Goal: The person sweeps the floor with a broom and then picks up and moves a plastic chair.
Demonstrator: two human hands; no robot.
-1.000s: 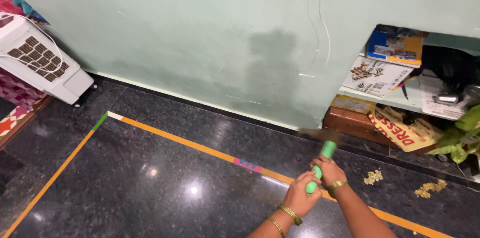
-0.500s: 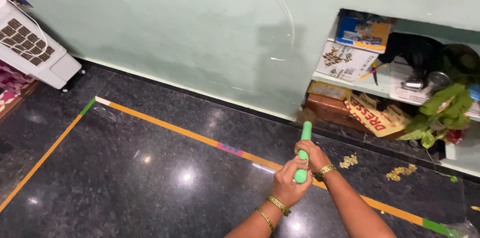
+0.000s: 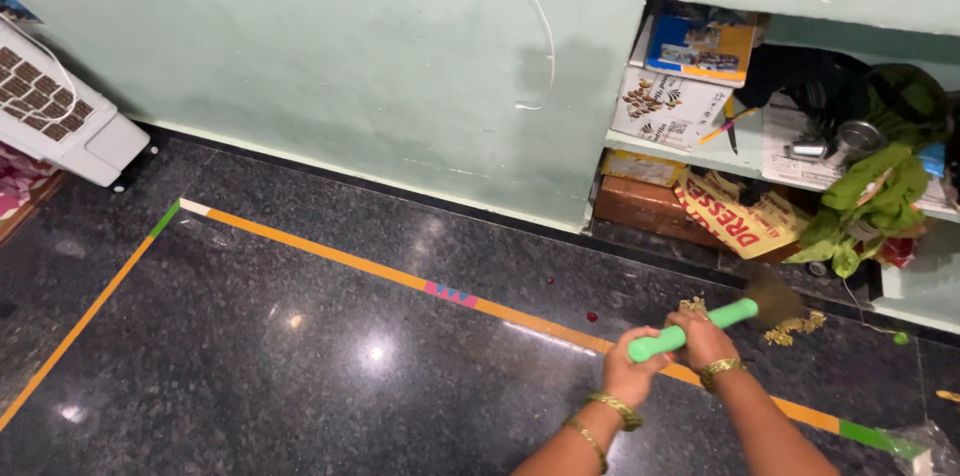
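Low over a dark floor [image 3: 300, 336], two hands grip one green broom handle [image 3: 700, 326]: left hand [image 3: 632, 376] wrapped round its end, right hand [image 3: 703, 338] closed mid-handle. Bristles blur beside two yellow crumb piles [image 3: 795, 328].

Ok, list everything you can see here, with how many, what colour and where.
broom: one, green handle, blurred brown bristles, held low over the floor at right
debris: several yellowish scraps, on floor by the bristles
floor: one, dark polished stone
tape line: one, orange with green ends, across the floor
wall: one, pale green, behind
cooler: one, white, far left
shelf niche: one, right, holding books, papers, green cloth
left hand: one, gripping handle end
right hand: one, gripping handle further up
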